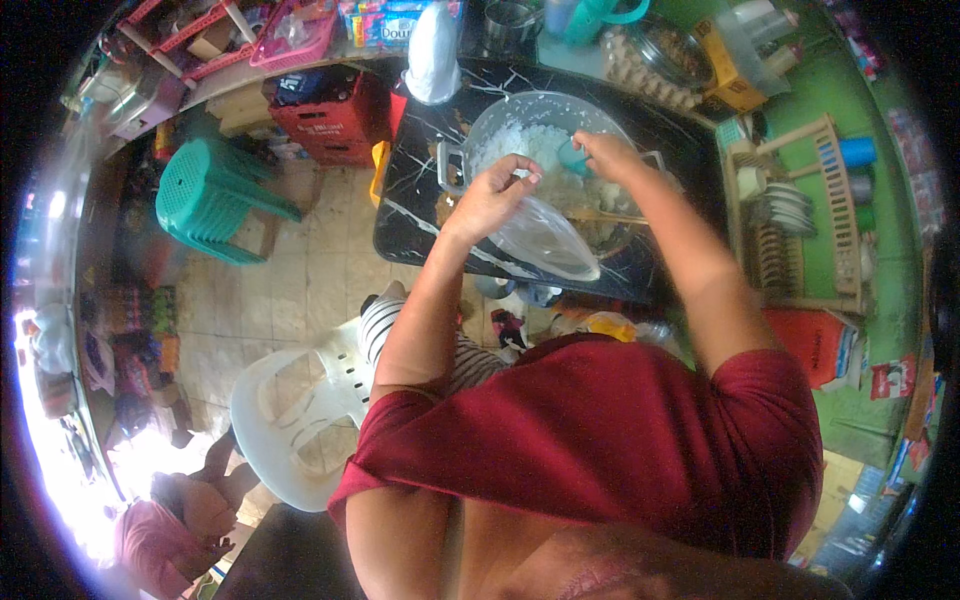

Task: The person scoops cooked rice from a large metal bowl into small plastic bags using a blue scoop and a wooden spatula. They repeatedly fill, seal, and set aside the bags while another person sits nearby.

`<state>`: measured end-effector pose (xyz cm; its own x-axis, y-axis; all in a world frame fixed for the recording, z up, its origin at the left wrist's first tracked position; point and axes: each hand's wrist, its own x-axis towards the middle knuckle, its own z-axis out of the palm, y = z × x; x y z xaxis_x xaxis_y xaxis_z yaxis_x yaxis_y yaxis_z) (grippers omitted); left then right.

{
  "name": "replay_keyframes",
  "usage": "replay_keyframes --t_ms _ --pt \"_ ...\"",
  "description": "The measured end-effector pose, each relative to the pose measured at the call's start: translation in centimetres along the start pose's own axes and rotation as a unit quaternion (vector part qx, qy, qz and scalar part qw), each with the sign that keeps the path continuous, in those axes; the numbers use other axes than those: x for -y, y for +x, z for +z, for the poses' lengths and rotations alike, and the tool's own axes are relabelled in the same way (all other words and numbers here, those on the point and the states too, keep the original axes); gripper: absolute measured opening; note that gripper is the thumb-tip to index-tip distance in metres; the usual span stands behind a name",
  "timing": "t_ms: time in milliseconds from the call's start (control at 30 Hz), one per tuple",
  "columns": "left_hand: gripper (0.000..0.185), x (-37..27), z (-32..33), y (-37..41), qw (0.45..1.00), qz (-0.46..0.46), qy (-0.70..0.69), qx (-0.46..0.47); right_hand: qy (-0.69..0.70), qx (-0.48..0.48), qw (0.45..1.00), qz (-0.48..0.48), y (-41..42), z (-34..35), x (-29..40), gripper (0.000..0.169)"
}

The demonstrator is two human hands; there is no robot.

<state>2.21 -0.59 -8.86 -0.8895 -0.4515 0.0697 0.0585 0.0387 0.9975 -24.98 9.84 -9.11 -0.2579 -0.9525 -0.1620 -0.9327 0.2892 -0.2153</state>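
Observation:
A large metal pot with side handles holds a heap of white cooked rice. Between the fingers of my left hand, at the pot's near left rim, hangs a clear plastic bag. Its lower end reaches past the rim over the table edge. My right hand grips a small teal cup down at the rice; how full it is cannot be seen. Across the near side of the pot lies a wooden utensil, partly behind the bag.
The pot stands on a black marble-patterned table. A white filled bag stands behind it. To the left are stacked green stools, a red crate and a white plastic chair; a dish rack is right. Another person is lower left.

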Motion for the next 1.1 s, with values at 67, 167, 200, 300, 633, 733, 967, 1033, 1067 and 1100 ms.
replay_keyframes --t_ms 67,167,200,300,633,733,967,1033,1067,1100 --pt "0.029 0.0 0.4 0.0 0.999 -0.023 0.016 -0.017 0.064 -0.032 0.997 0.029 -0.7 -0.8 2.4 0.037" --pt "0.038 0.1 1.1 0.2 0.993 -0.089 0.009 -0.076 0.237 -0.096 0.967 0.021 -1.9 -1.9 6.9 0.035" --pt "0.04 0.2 1.3 0.3 0.993 -0.085 -0.02 -0.084 0.197 -0.113 0.974 -0.003 -2.4 -2.3 8.4 0.033" --pt "0.048 0.3 1.6 0.7 0.986 -0.078 -0.112 -0.099 0.127 -0.161 0.977 -0.052 -3.4 -2.9 11.7 0.03" --pt "0.038 1.1 1.7 0.3 0.989 -0.067 -0.087 -0.097 0.201 -0.244 0.945 -0.083 -4.3 -2.6 13.3 0.023" --pt "0.034 1.3 1.6 0.2 0.986 -0.066 -0.096 -0.118 0.268 -0.248 0.929 -0.065 -4.9 -3.1 13.0 0.027" --pt "0.034 0.0 -4.8 -1.8 0.934 -0.008 0.15 -0.324 -0.169 0.109 0.978 0.052 -7.7 -1.4 6.8 0.025" --pt "0.03 -0.7 -6.2 -2.0 0.935 0.041 0.023 -0.352 -0.247 0.185 0.95 0.041 -8.5 0.3 5.2 0.024" --pt "0.029 -1.0 -6.5 -2.2 0.937 0.054 0.007 -0.345 -0.244 0.158 0.956 0.036 -8.5 1.0 4.6 0.023" --pt "0.03 -1.3 -6.7 -2.3 0.937 0.079 -0.006 -0.34 -0.237 0.159 0.957 0.042 -8.4 1.2 4.0 0.023"
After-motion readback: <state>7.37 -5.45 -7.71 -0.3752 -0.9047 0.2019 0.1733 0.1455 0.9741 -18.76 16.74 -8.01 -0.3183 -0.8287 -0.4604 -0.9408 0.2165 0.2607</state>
